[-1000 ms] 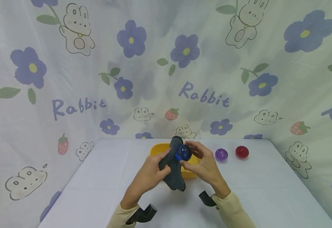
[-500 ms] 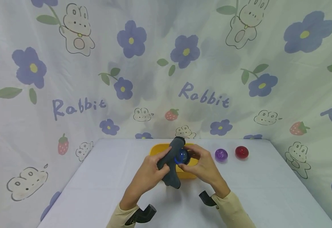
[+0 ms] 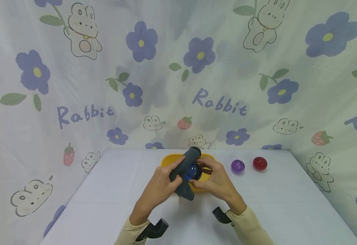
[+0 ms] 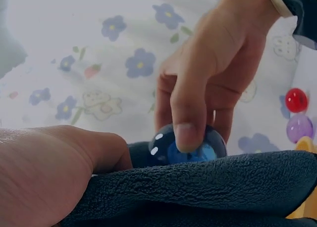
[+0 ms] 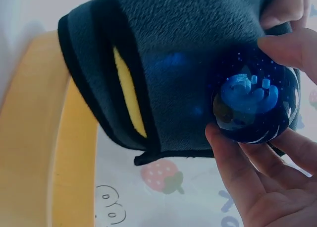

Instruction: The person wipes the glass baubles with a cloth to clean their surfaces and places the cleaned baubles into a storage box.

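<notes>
A dark grey fleece cloth with black edging hangs folded in my left hand, which pinches it between thumb and fingers. My right hand holds a clear blue ball between thumb and fingertips. Pale shapes show inside the blue ball in the right wrist view, where it overlaps the cloth. In the left wrist view, the right thumb lies over the blue ball, whose lower part is hidden behind the cloth.
A yellow basket stands behind the hands, partly covered by them and the cloth. To its right on the white table lie a purple ball and a red ball. A patterned curtain rises behind the table.
The blue ball has shifted slightly left and down along the cloth with my right hand. The cloth's lower end has swung left and up a little. My left hand keeps its grip.
</notes>
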A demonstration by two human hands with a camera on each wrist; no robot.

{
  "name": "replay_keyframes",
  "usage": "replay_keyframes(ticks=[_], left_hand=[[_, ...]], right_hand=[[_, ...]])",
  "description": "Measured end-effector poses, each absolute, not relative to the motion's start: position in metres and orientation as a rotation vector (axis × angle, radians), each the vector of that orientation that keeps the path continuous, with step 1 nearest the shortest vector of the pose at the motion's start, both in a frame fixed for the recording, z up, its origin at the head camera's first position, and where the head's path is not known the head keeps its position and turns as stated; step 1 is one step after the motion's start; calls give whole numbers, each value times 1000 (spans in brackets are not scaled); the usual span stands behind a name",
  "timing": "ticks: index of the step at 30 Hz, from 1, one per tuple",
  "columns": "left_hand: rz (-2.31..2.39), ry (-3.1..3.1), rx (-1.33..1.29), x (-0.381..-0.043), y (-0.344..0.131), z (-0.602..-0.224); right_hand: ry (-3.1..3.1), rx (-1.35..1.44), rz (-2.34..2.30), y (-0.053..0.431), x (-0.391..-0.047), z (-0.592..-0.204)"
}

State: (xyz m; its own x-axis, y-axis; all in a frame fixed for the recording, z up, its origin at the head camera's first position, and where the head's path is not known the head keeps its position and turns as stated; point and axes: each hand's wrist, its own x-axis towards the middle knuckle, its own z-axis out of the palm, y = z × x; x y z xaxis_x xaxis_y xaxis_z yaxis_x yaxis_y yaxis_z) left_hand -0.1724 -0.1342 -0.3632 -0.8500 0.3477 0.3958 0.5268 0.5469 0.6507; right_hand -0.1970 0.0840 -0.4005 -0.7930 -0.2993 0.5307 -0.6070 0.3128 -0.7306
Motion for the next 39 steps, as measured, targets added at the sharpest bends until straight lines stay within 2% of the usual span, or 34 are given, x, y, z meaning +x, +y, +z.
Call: replay_keyframes(ticks=[26, 39], left_hand=[[-1366, -2656, -795, -176, -139, -364], [-1390, -2663, -778, -175, -136, -364]], right_hand=[[-2118, 805, 1712, 86, -198, -397], [-2241, 755, 1498, 97, -203, -397]])
